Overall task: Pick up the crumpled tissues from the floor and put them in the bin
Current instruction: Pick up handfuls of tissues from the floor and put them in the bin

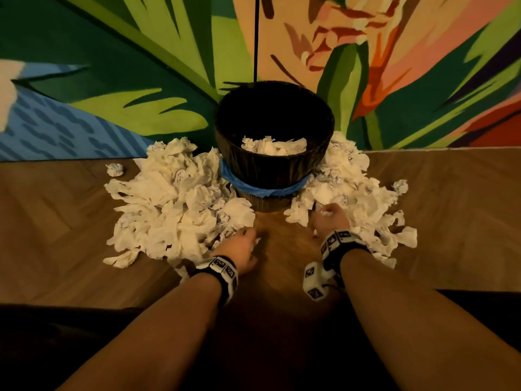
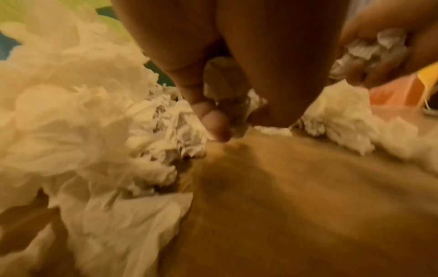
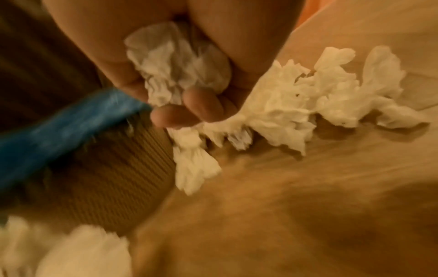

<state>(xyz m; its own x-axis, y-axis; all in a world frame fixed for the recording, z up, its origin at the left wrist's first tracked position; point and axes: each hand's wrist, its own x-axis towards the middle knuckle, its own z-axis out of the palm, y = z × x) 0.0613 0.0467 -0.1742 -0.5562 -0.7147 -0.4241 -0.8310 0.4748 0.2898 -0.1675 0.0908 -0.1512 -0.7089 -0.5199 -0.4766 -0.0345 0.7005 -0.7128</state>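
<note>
Bin (image 1: 275, 167), dark liner with blue band, stands on wood floor (image 1: 451, 221) against painted wall; a few crumpled tissues (image 1: 275, 145) lie inside, well below the rim. Loose tissues heaped on floor at left (image 1: 174, 210) and right (image 1: 363, 198) of the bin. Left hand (image 1: 242, 246) clenched on what looks like a tissue wad (image 2: 227, 97) (view blurred). Right hand (image 1: 329, 218) grasps a wad (image 3: 177, 71)
</note>
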